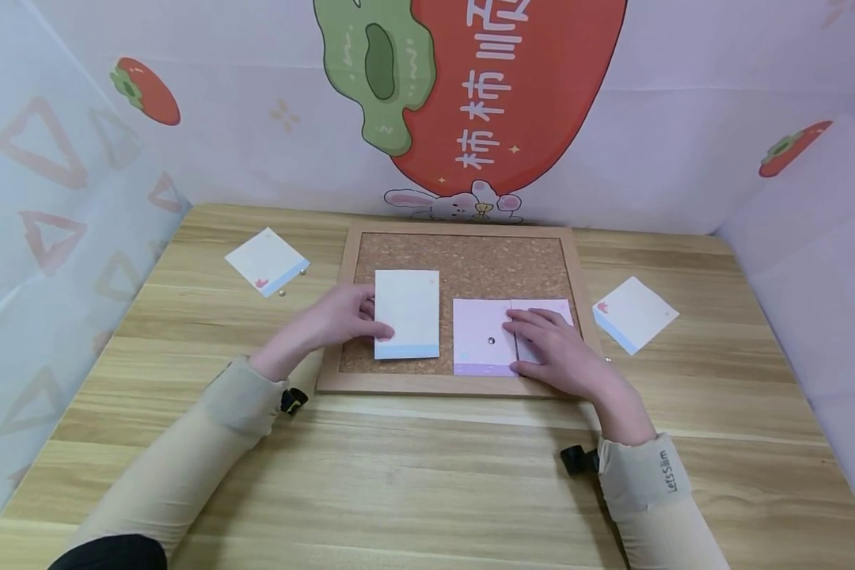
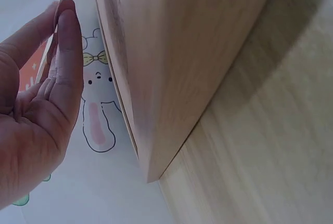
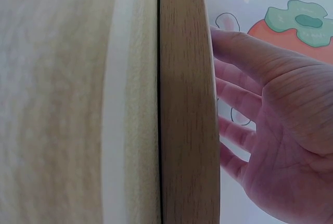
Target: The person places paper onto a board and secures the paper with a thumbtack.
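Wood-grain bench [image 1: 413,475], corkboard [image 1: 463,265] near its far edge | left hand [image 1: 338,318] pinches white card [image 1: 408,309] by its left edge, over the board's left half | right hand [image 1: 561,355], fingers spread, rests on lilac cards [image 1: 474,328] at the board's near-right corner

Small tabletop booth, apparently a staged recording corner: I work at a wood-grain table [image 1: 399,475], closed in by a printed backdrop [image 1: 242,166] and pale side panels, the left panel [image 1: 14,261] marked with outlined triangles. The large red persimmon [image 1: 570,71], Chinese characters [image 1: 478,119] and cartoon rabbit [image 1: 459,208] mark decorative dressing, the black devices [image 1: 579,459] at my wrists suit recording, and the framed cork board [image 1: 463,257] and paper notes [image 1: 267,257] suggest desk work; whether a home or studio lies beyond cannot be told.
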A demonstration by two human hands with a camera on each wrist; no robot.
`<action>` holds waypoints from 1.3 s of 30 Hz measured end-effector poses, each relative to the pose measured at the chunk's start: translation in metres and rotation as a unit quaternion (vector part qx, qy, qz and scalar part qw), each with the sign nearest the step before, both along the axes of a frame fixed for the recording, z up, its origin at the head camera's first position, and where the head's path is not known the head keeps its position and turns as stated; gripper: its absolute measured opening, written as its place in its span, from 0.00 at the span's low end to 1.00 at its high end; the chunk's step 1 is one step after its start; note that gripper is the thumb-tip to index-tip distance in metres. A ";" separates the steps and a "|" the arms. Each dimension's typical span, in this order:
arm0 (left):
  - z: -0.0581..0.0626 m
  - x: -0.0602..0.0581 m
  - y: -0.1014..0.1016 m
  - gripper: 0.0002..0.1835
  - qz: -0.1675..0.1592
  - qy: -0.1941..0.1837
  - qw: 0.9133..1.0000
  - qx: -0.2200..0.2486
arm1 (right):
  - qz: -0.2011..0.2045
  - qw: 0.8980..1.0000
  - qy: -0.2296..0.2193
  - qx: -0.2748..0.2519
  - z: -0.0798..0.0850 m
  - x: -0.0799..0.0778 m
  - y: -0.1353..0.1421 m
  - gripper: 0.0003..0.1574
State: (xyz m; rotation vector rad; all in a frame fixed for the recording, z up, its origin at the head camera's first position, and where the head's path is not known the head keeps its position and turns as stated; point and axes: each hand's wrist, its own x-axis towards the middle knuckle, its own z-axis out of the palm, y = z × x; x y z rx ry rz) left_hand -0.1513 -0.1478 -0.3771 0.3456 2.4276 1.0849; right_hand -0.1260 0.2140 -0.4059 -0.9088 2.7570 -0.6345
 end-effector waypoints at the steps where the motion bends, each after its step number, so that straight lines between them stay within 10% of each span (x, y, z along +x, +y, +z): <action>1: 0.000 0.000 0.001 0.15 -0.003 0.000 1.000 0.002 | 0.000 1.000 0.001 0.000 0.000 0.000 0.000 0.37; 39: -0.005 0.000 0.029 0.21 -0.046 0.035 0.994 -0.093 | 0.001 1.000 -0.002 0.004 0.000 0.000 0.000 0.37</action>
